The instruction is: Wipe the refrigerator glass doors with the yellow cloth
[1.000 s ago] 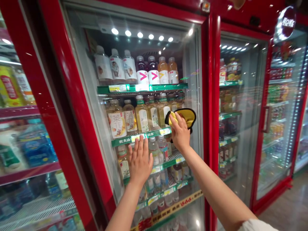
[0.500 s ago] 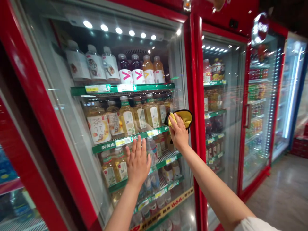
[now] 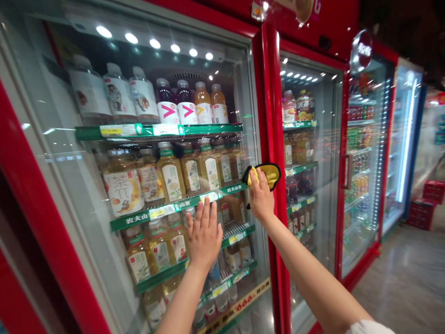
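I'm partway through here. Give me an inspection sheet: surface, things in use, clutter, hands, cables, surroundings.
Surface: upright glass door with light reflections; smears cannot be judged.
Things in use: yellow cloth with black edging, at the door's right edge by the red frame.
Clutter: red boxes on the floor, far right.
Hands: left hand open, palm toward the glass, contact unclear; right hand holding the cloth, its grip partly hidden.
Cables: nothing seen.
Surroundings: shelved bottles behind the glass; more lit drinks coolers to the right.
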Demonstrator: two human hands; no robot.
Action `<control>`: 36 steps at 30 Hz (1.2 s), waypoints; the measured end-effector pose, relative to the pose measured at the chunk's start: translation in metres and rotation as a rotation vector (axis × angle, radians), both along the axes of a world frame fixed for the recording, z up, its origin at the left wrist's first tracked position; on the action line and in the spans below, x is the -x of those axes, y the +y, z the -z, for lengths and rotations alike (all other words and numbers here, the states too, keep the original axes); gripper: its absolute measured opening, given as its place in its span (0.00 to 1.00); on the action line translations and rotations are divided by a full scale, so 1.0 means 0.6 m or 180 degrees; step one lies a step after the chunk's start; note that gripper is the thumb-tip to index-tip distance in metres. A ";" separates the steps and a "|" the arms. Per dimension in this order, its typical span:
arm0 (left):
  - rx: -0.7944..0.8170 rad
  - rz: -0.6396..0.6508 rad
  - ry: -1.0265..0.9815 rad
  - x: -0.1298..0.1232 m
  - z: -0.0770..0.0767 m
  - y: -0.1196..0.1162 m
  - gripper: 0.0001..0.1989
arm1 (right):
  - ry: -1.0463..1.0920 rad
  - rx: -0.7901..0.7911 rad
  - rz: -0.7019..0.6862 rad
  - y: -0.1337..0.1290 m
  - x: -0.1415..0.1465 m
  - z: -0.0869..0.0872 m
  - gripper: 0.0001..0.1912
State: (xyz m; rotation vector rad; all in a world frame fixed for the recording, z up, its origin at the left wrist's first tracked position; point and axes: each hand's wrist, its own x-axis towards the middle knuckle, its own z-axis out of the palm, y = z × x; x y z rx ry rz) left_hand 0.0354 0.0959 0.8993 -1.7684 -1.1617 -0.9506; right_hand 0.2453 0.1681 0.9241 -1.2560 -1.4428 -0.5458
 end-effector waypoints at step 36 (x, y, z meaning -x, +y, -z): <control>-0.0197 -0.0416 0.0111 -0.051 -0.059 0.016 0.36 | 0.0235 -0.0241 -0.0186 0.016 0.004 -0.036 0.36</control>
